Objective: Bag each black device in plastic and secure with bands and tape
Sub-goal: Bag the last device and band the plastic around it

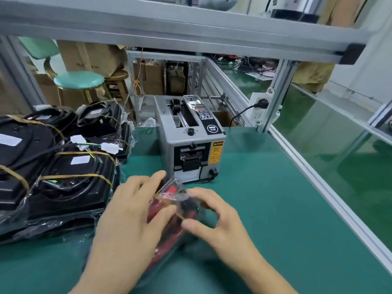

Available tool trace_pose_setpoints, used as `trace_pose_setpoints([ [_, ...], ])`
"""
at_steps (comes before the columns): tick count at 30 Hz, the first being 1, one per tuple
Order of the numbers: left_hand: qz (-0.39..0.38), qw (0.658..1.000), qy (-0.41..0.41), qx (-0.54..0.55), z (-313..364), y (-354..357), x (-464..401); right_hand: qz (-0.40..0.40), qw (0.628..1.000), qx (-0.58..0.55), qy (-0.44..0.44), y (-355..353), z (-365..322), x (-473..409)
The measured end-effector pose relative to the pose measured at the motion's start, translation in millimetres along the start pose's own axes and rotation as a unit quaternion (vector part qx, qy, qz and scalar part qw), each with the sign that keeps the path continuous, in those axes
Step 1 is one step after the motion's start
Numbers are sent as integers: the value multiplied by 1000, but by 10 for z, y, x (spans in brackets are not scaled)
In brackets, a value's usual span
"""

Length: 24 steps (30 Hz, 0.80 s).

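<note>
A red and black item in a clear plastic bag (169, 211) lies on the green table in front of me. My left hand (131, 211) lies over its left side, thumb and fingers pinching the plastic near the top. My right hand (214, 217) pinches the crinkled bag from the right, fingers curled. The image is blurred around the hands. At the left sits a pile of black devices (70, 179) wrapped in plastic with tan rubber bands and white wire connectors.
A grey automatic tape dispenser (188, 141) stands just behind the hands, its cord running to a wall socket (261, 105). An aluminium frame rail (318, 181) bounds the green table (265, 209) on the right. Stools and cardboard boxes stand behind.
</note>
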<state>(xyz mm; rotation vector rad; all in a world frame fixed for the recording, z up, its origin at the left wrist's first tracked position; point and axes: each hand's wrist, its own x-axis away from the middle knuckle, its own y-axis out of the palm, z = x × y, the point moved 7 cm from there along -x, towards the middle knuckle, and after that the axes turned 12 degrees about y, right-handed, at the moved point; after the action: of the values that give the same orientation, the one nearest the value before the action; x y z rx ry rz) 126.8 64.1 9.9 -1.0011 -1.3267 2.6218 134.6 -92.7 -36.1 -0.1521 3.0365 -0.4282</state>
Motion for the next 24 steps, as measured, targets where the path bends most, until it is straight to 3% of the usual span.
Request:
trace_pose_setpoints([
  [3,122,964,-22,235,-111,-124,81,89,987,18,-134,-235,-455,25],
  [6,156,872,-91,455,-172,-51,221,119,951,149,-243,-220,-864,118],
  [9,136,814,-112,554,-199,-85,291,104,934,205,-274,-78,-1053,180],
  [12,81,817,-121,558,-196,-137,307,12,962,177,-208,20,-1133,139],
  [15,59,832,-119,538,-164,-147,298,-72,967,206,-134,122,-1157,82],
  [17,81,844,-124,515,-184,-179,284,-57,960,242,-128,155,-1177,45],
  [19,132,850,-132,493,-240,-231,278,19,929,303,-213,209,-1303,83],
  [21,162,831,-144,512,-293,-202,283,84,880,324,-338,285,-1312,240],
  [24,165,801,-143,557,-405,-176,291,155,846,311,-405,353,-1154,387],
])
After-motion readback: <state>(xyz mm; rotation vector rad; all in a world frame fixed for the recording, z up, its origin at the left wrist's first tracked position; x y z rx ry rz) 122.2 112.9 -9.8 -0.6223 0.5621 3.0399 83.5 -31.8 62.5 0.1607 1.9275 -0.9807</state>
